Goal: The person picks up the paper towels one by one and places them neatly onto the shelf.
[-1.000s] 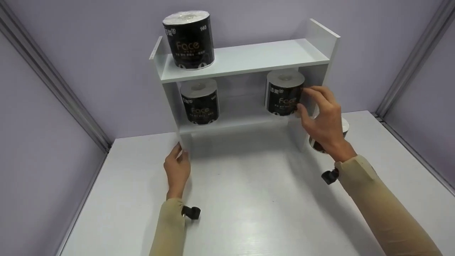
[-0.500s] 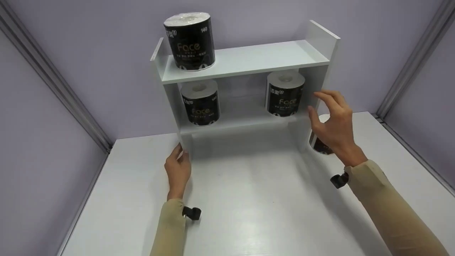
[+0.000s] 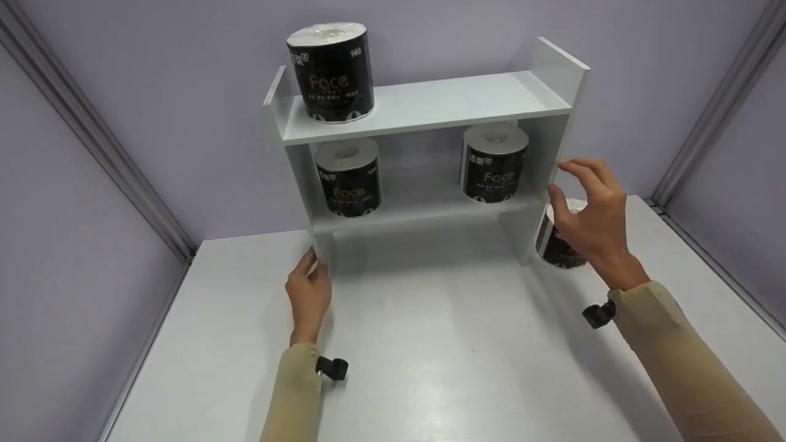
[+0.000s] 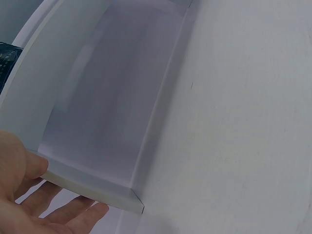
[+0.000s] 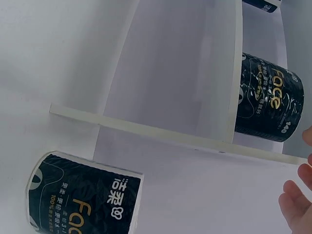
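Right shelf roll [image 3: 496, 175] upright, axis vertical, label facing near. My left hand [image 3: 309, 293] grips left panel [image 3: 302, 181]; right hand [image 3: 594, 221] relaxed, unloaded.

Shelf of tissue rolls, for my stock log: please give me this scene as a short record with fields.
unit: white two-tier shelf
upper tier: top Face tissue roll, left end
lower tier: left Face tissue roll, right Face tissue roll
table: outer Face tissue roll, right of shelf, partly behind right hand
left hand: grips left side panel
right hand: holds nothing, beside right side panel
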The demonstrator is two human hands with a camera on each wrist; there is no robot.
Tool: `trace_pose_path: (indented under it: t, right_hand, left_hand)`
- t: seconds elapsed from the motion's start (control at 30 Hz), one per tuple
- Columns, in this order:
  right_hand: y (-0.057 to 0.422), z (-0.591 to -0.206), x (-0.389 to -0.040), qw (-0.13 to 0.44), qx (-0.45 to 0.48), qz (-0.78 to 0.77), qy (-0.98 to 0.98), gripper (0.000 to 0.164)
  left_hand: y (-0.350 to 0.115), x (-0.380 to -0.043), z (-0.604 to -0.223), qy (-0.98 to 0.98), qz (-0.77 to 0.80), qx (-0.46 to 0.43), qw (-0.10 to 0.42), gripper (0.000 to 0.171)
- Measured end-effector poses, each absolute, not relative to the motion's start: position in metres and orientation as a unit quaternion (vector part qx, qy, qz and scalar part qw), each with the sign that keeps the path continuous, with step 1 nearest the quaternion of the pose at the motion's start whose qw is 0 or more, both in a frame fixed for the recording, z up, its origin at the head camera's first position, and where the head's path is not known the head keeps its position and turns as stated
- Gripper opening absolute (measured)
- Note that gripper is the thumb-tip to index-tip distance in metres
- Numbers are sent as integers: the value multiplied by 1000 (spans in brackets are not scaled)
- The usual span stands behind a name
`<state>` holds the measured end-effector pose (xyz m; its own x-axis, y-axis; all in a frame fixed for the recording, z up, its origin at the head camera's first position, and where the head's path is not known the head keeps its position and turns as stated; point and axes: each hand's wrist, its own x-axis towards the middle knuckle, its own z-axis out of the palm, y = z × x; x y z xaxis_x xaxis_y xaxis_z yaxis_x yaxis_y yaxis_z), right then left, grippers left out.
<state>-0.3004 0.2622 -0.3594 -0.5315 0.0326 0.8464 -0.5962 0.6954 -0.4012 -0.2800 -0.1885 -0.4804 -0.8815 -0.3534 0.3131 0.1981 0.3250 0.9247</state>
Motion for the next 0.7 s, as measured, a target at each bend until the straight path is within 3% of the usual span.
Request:
trace_pose_path:
  t: [0.7]
  right_hand:
    - [281,-379,-306,435,168,323,-824,31]
  left_hand:
    - [-190,-279,-480,-781,-578,43,232,45]
